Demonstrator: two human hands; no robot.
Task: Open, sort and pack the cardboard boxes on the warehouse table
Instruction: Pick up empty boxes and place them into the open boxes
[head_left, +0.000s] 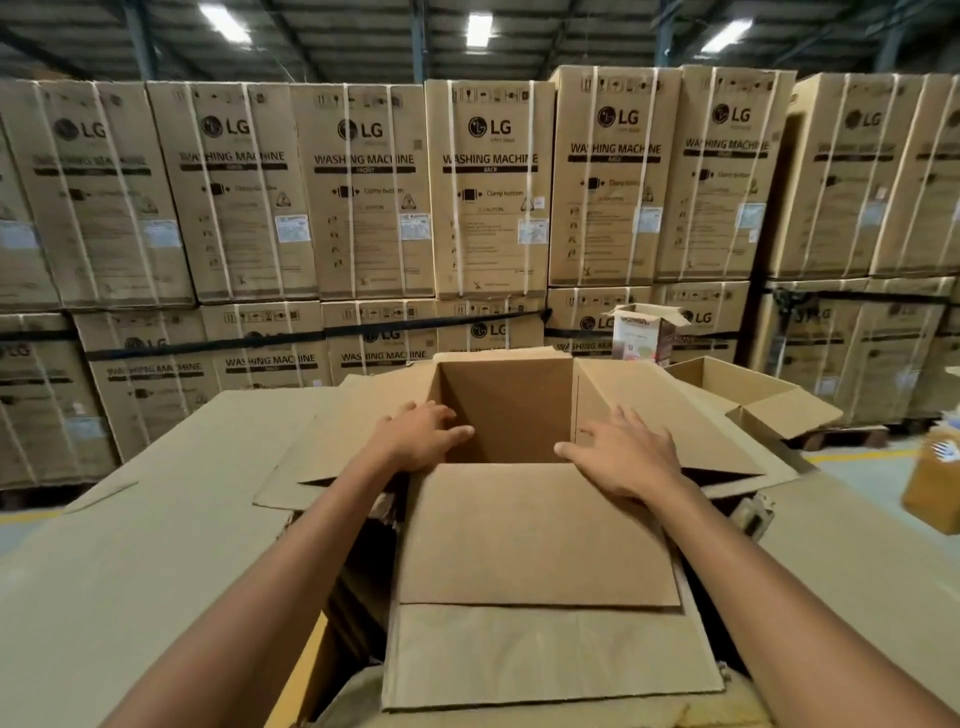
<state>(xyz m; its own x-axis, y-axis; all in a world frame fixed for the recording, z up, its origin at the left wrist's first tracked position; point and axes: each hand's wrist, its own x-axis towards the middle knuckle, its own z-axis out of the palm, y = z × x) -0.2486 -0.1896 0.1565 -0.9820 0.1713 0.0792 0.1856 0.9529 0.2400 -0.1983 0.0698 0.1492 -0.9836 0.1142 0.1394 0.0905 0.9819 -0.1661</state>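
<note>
A large brown cardboard box (506, 410) stands open in front of me, all its flaps folded outward and its inside showing nothing. My left hand (421, 434) rests on the left rim where the left flap (332, 447) bends out, fingers curled over the edge. My right hand (626, 457) lies flat with spread fingers on the right flap (675, 415) by the near right corner. The near flap (535, 535) hangs toward me between my forearms.
The box sits on a cardboard-covered table (156, 519). Another open brown box (748, 395) lies at the right rear, a small printed carton (641, 332) behind it. An orange carton (935, 478) stands at the right edge. Stacked washing machine cartons (363, 192) wall the background.
</note>
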